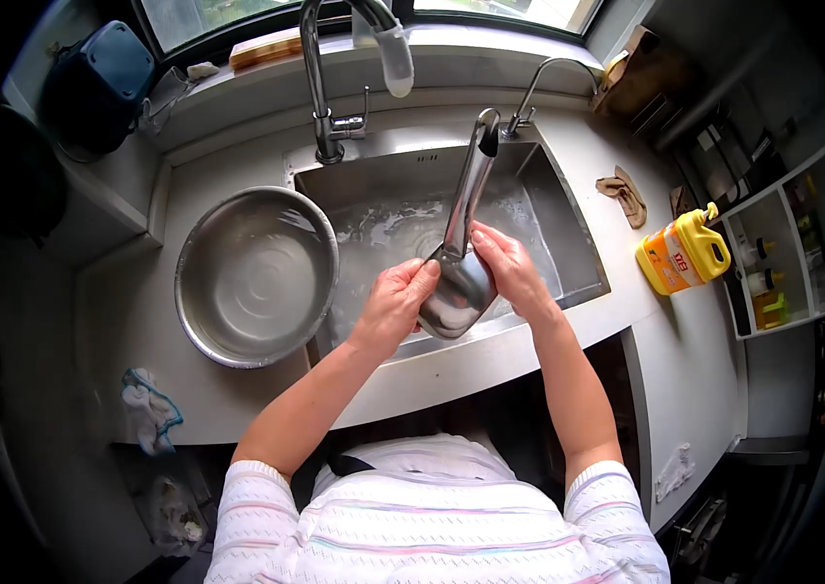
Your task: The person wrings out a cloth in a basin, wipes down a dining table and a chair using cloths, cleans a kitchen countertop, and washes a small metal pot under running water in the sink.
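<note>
A shiny stainless-steel ladle (459, 292) with a thick hollow handle is held over the front part of the sink (568, 234). Its handle points up and away, and the bowl is nearest my body. My left hand (396, 304) is closed on the left side of the bowl, thumb near the base of the handle. On the opposite side my right hand (510, 268) grips the bowl's edge. Water lies in the sink below. The inside of the bowl is turned where I cannot fully make it out.
A large metal basin (256, 277) overlaps the sink's left edge. Behind stand a tall faucet (327, 127) and a thin tap (526, 107). To the right are a brown cloth (623, 195) and a yellow detergent jug (682, 251). A white-and-blue cloth (149, 411) hangs at the front left.
</note>
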`<state>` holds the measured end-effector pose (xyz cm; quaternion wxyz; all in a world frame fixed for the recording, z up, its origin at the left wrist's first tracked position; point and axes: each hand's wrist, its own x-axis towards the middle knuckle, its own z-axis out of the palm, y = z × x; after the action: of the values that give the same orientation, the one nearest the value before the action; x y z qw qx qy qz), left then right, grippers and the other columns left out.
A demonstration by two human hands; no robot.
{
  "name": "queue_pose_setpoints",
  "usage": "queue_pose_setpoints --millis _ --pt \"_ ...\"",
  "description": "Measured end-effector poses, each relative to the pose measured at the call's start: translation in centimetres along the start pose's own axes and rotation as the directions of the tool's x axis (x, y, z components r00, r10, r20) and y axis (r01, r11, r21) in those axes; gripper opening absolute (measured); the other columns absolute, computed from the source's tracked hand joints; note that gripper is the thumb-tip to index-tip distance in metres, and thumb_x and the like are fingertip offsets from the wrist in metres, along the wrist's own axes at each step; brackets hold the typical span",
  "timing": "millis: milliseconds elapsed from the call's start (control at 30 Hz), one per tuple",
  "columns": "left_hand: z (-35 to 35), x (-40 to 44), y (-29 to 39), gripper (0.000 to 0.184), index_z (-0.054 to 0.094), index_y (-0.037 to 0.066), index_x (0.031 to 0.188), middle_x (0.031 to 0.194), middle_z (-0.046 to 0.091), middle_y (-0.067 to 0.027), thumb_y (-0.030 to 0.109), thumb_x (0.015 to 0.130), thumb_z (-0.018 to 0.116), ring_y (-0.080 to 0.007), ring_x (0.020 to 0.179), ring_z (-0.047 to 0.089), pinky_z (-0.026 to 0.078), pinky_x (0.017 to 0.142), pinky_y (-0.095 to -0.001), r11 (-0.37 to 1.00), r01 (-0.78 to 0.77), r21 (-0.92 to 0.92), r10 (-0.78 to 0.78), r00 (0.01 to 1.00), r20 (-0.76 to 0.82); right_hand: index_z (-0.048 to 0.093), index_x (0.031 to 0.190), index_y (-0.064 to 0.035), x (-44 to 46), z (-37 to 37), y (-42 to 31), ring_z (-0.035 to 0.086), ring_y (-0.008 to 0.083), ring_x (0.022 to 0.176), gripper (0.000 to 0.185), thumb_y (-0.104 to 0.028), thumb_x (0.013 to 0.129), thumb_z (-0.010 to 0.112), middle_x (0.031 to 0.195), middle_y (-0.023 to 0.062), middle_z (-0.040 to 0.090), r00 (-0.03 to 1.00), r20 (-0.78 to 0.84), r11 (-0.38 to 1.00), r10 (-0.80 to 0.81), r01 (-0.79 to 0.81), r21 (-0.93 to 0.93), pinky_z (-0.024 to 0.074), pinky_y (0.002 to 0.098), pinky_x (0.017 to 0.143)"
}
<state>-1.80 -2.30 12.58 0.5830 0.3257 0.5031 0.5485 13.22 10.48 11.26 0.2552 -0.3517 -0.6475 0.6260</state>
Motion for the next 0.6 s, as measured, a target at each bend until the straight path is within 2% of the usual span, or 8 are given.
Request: queue_pose_setpoints --millis 67,200,233,267,333,400,533,600 --pt "1.4 1.2 -0.8 0.032 0.058 0.011 0.086 0.071 0.054 0.0036 0.042 0.091 0.051 -0.0042 0.057 0.053 0.045 0.042 -0.0196 0.997 0.072 -0.036 -0.073 0.997 -0.020 0.054 0.117 0.0032 1.0 -2.8 0.4 0.054 0.0119 0.093 0.042 -0.031 0.093 0.048 0.104 0.0075 0.060 0.975 0.167 0.976 0.149 -0.172 0.133 0.0420 0.0234 0.083" --pt "5.0 4.2 -1.2 0.031 0.058 0.009 0.094 0.080 0.059 -0.0012 0.039 0.092 0.049 -0.0097 0.062 0.059 0.048 0.042 -0.0240 0.984 0.151 -0.094 -0.156 0.986 -0.057 0.057 0.113 0.0029 1.9 -7.8 2.2 0.055 0.0121 0.094 0.037 -0.027 0.093 0.047 0.104 0.0070 0.061 0.951 0.194 0.878 0.241 -0.299 0.374 0.0422 0.0228 0.082" --pt "5.9 5.1 -1.4 0.031 0.058 0.009 0.096 0.081 0.060 -0.0019 0.038 0.092 0.049 -0.0106 0.065 0.060 0.050 0.045 -0.0255 0.974 0.168 -0.149 -0.179 0.981 -0.067 0.054 0.116 0.0030 2.3 -8.4 3.1 0.052 0.0194 0.106 0.040 -0.027 0.090 0.050 0.114 0.0113 0.057 0.984 0.039 0.940 0.173 -0.177 0.290 0.0403 0.0299 0.089" --pt "6.6 6.1 -1.7 0.031 0.057 0.008 0.098 0.083 0.060 -0.0025 0.037 0.092 0.049 -0.0115 0.068 0.061 0.051 0.047 -0.0270 0.961 0.185 -0.205 -0.203 0.976 -0.075 0.053 0.117 0.0029 1.9 -8.2 2.5 0.049 0.0221 0.110 0.042 -0.027 0.088 0.052 0.118 0.0124 0.054 0.996 -0.086 0.993 -0.027 0.017 -0.118 0.0382 0.0348 0.091" --pt "8.5 8.1 -3.3 0.031 0.057 0.008 0.100 0.086 0.061 -0.0035 0.037 0.093 0.046 -0.0131 0.072 0.062 0.052 0.051 -0.0287 0.940 0.140 -0.312 -0.181 0.978 -0.106 0.050 0.119 0.0028 -0.5 -6.8 1.8 0.042 0.0275 0.118 0.046 -0.027 0.084 0.054 0.126 0.0145 0.048 0.886 -0.052 0.516 -0.461 0.220 -0.828 0.0341 0.0444 0.096" --pt "11.2 10.5 -5.2 0.033 0.057 0.009 0.102 0.088 0.062 -0.0042 0.038 0.094 0.043 -0.0146 0.074 0.062 0.052 0.051 -0.0291 0.915 0.000 -0.404 -0.071 0.984 -0.161 0.049 0.123 -0.0033 -1.9 -6.4 1.9 0.035 0.0302 0.124 0.051 -0.027 0.078 0.057 0.130 0.0134 0.044 0.806 0.106 0.181 -0.582 0.255 -0.950 0.0273 0.0578 0.095" --pt "14.0 11.2 -3.6 0.037 0.052 0.010 0.114 0.102 0.058 -0.0073 0.040 0.095 0.041 -0.0235 0.088 0.061 0.052 0.063 -0.0464 0.917 0.236 -0.323 -0.295 0.944 -0.148 0.057 0.118 -0.0124 -0.7 -12.1 1.6 0.041 0.0311 0.120 0.041 -0.027 0.079 0.060 0.125 0.0097 0.049 0.830 0.139 0.335 -0.541 0.364 -0.869 0.0314 0.0422 0.099" --pt "15.1 11.6 -3.9 0.037 0.052 0.010 0.113 0.107 0.056 -0.0087 0.040 0.094 0.043 -0.0311 0.098 0.057 0.049 0.065 -0.0567 0.889 0.251 -0.383 -0.314 0.943 -0.111 0.058 0.116 -0.0098 2.3 -17.2 3.4 0.050 0.0246 0.111 0.035 -0.028 0.086 0.056 0.112 0.0106 0.058 0.928 0.160 0.786 -0.336 0.369 -0.496 0.0387 0.0332 0.094"
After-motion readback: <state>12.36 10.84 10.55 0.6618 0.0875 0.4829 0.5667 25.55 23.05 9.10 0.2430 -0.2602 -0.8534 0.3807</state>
